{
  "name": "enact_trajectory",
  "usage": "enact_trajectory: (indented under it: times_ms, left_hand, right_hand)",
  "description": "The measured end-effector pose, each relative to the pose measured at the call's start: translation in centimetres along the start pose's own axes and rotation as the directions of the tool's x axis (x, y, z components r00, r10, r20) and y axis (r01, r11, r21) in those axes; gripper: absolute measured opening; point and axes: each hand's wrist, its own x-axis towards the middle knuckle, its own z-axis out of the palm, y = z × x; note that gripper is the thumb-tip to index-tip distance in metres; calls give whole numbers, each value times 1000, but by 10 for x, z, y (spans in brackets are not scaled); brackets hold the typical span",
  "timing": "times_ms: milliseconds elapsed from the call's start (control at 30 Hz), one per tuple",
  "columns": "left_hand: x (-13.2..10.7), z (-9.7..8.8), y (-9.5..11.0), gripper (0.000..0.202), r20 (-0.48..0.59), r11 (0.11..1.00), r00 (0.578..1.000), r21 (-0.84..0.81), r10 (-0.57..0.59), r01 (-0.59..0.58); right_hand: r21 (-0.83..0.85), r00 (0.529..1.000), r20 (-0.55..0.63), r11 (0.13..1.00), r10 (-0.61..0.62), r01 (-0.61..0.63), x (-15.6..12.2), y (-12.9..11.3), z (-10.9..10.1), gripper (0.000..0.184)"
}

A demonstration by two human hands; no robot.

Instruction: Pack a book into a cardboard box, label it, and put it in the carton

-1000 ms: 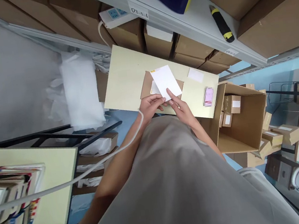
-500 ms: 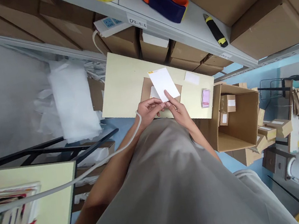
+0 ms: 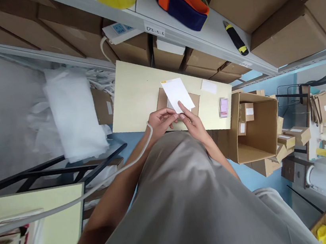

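A white paper label (image 3: pixel 177 92) with a small yellow mark at its top left corner is held up over the table. My right hand (image 3: pixel 194 124) grips its lower edge, thumb lying on the face and fingers behind. At the bottom corner of the label my left hand (image 3: pixel 161 122) is closed, its thumb and fingertips pinched together there. The exact hold of these fingertips is too small to make out. Under the label and hands lies a brown cardboard box (image 3: pixel 194 101), partly covered. A grey-white cable (image 3: pixel 121 170) passes over my left wrist.
The pale table (image 3: pixel 134 89) also carries a white paper slip (image 3: pixel 208 86) and a blurred pink item (image 3: pixel 223 107). Above it, a shelf holds a tape dispenser (image 3: pixel 184 9) and a utility knife (image 3: pixel 235 38). A large open carton (image 3: pixel 259 125) with small boxes stands right; white packing material (image 3: pixel 74 113) hangs left.
My view has shifted slightly. The label has tilted a little, covering more of the white piece behind it. Both hands keep nearly the same pose at its lower edge.
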Motion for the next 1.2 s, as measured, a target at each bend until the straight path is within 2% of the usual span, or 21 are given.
enact_trajectory:
  times_ms: [133,200,267,333,400,467,533,700,867,1000,1200]
  left_hand:
    - [1,-6,1,39,-10,1000,1000,13,25,-24]
    - [0,-9,1,38,-27,999,999,16,42,-41]
    - [-1,-13,0,38,-41,998,998,31,49,-47]
    - [-2,-16,-2,38,-49,997,998,57,47,-44]
    - [-4,-20,-3,38,-53,996,998,86,43,-39]
    - [-5,-23,-4,38,-51,993,998,115,43,-37]
    - [-6,-26,-3,36,-32,987,998,148,62,-56]
    - [-7,-32,1,32,44,961,987,228,151,-157]
    - [-6,-41,-1,33,76,957,986,242,146,-160]
    - [-7,-51,-1,35,132,941,977,275,169,-200]
    - [-6,-62,-8,25,89,924,975,313,201,-219]
  right_hand:
    - [69,999,29,997,36,-37,3,1,13,81]
    - [103,995,47,990,93,-98,3,1,18,90]
    - [99,985,13,980,173,-174,1,-1,21,97]
    - [61,975,-75,977,208,-204,-1,-6,21,92]
    - [20,971,-164,985,173,-172,-2,-12,21,76]
    - [-7,970,-210,992,125,-129,-1,-18,22,62]
    - [-16,967,-233,994,104,-110,1,-20,26,55]
    - [-19,964,-239,992,120,-128,7,-18,35,53]
    - [-22,970,-180,985,166,-172,10,-16,40,58]
    - [-30,965,-176,979,192,-200,11,-15,44,57]
    - [-40,957,-207,975,204,-217,13,-12,52,45]
